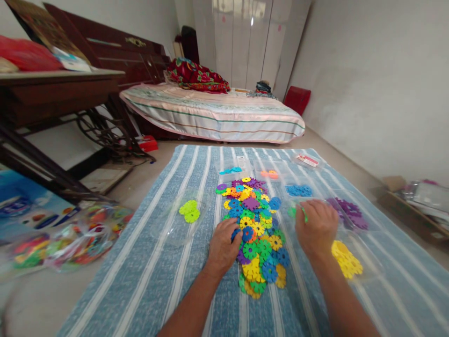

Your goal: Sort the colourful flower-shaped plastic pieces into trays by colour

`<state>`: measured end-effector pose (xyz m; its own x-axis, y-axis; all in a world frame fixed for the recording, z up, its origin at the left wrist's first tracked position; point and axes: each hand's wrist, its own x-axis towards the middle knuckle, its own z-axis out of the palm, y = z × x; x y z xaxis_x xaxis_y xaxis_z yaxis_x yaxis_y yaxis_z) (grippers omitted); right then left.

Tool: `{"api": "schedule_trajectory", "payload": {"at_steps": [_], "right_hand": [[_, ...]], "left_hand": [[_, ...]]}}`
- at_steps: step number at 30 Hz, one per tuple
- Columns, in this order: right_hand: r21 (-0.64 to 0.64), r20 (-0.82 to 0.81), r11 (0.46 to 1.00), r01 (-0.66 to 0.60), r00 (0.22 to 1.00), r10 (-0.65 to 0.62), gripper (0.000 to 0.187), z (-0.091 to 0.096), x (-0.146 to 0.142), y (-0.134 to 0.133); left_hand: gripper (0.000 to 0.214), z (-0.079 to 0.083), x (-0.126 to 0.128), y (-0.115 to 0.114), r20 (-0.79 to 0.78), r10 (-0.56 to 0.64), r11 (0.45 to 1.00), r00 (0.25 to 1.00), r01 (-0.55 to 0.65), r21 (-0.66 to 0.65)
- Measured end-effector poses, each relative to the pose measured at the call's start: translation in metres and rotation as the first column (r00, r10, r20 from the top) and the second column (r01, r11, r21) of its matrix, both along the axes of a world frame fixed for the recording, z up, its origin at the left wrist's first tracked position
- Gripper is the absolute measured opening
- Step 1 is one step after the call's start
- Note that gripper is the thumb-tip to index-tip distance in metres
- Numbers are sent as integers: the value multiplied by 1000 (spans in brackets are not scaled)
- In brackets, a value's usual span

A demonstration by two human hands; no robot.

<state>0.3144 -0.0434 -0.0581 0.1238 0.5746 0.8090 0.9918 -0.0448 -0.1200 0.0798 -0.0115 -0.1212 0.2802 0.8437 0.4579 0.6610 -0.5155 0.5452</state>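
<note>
A heap of notched plastic building discs (257, 224) in many colours lies on the striped cloth. At the heap's left edge, my left hand (224, 243) pinches a dark blue disc (235, 234). My right hand (317, 227) is closed on a green disc (304, 214), over a clear tray on the right where another green disc (292, 212) shows; the hand partly covers that tray. Purple discs (349, 213) fill a tray beyond its knuckles, and yellow discs (346, 260) lie in one by my right wrist. Blue discs (299, 190) sit in a tray just behind.
Lime discs (190, 211) rest in a clear tray on the left. Light blue discs (231, 171) and orange discs (270, 174) occupy trays at the back, near a red-and-white card (307, 160). Beyond stand a bed (217, 117) and a treadle table (59, 89).
</note>
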Motion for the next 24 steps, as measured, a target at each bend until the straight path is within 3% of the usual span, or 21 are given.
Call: {"api": "schedule_trajectory", "payload": {"at_steps": [2, 5, 10, 13, 19, 24], "right_hand": [[-49, -22, 993, -110, 994, 109, 13, -5, -5, -5], [-159, -103, 933, -324, 945, 311, 15, -18, -26, -14], [-293, -209, 839, -459, 887, 412, 14, -35, -59, -29], [-329, -200, 828, -454, 891, 408, 16, -37, -69, -36], [-378, -181, 871, -315, 947, 264, 24, -37, -82, -27], [-462, -178, 835, -299, 954, 243, 15, -36, -90, -11]], "left_hand": [[12, 1, 0, -1, -1, -1, 1000, 1000, 1, -4], [12, 2, 1, -2, 1, -2, 1000, 1000, 2, -2], [13, 2, 1, -3, 14, 2, 1000, 1000, -2, -8], [13, 3, 1, -4, 14, 4, 1000, 1000, -4, -12], [12, 3, 2, -3, 6, 8, 1000, 1000, -8, -6], [11, 2, 1, -2, 7, 2, 1000, 1000, -2, 12]]}}
